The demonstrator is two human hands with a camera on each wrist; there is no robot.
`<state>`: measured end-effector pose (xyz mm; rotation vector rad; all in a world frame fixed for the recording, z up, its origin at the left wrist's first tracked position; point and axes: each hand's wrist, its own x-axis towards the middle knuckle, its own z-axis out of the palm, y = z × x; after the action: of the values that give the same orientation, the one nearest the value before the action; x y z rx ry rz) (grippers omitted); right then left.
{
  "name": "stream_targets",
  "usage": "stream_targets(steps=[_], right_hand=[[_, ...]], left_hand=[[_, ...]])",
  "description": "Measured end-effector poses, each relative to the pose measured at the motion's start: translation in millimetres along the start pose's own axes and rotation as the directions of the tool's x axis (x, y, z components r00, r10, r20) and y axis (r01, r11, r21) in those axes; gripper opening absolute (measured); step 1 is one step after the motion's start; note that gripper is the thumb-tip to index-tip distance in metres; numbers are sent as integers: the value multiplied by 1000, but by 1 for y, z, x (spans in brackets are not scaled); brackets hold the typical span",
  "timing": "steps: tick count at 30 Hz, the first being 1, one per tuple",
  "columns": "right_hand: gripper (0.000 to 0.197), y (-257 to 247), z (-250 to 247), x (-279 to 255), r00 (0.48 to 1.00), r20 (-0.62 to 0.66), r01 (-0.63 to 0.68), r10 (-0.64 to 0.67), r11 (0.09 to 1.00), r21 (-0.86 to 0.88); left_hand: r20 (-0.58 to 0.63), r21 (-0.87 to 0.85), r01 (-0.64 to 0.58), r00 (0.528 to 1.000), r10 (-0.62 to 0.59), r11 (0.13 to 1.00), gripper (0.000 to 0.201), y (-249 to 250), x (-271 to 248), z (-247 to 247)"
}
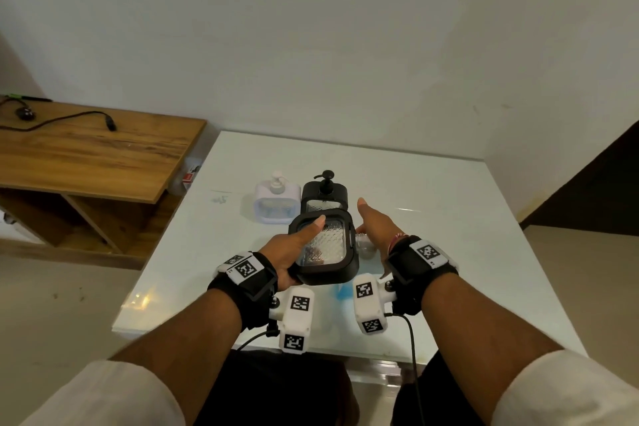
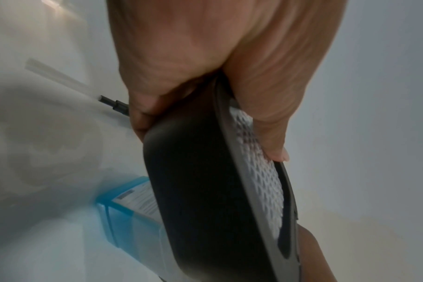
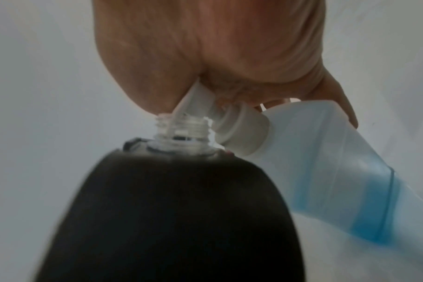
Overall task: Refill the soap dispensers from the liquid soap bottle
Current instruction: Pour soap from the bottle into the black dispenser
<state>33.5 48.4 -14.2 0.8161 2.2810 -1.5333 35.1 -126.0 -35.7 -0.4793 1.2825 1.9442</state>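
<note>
Far left on the table point(image 1: 449, 218): white dispenser point(image 1: 276, 199), black dispenser point(image 1: 324, 195), pumps on, untouched. Left hand point(image 1: 294, 249) gripping an opened dispenser point(image 1: 325, 252), tilted. Right hand point(image 1: 375, 230) curled round the soap bottle point(image 3: 326, 162), spout at the neck. First refill underway; two apparently left.

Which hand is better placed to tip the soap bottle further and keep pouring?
The right hand: it already holds the soap bottle, spout at the open neck of the black dispenser. The left hand is busy gripping that dispenser.
</note>
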Motion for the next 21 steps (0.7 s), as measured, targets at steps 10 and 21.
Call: stream_targets(steps=[10,21], right_hand=[[65,5,4,3,992,-125,-32,1,968,-247],[68,9,2,-4,995,-101,-18,7,994,-108]], left_hand=[[12,52,5,1000,-5,999,65,5,-1,-1],[16,53,0,1000,-1,999,62,5,1,0]])
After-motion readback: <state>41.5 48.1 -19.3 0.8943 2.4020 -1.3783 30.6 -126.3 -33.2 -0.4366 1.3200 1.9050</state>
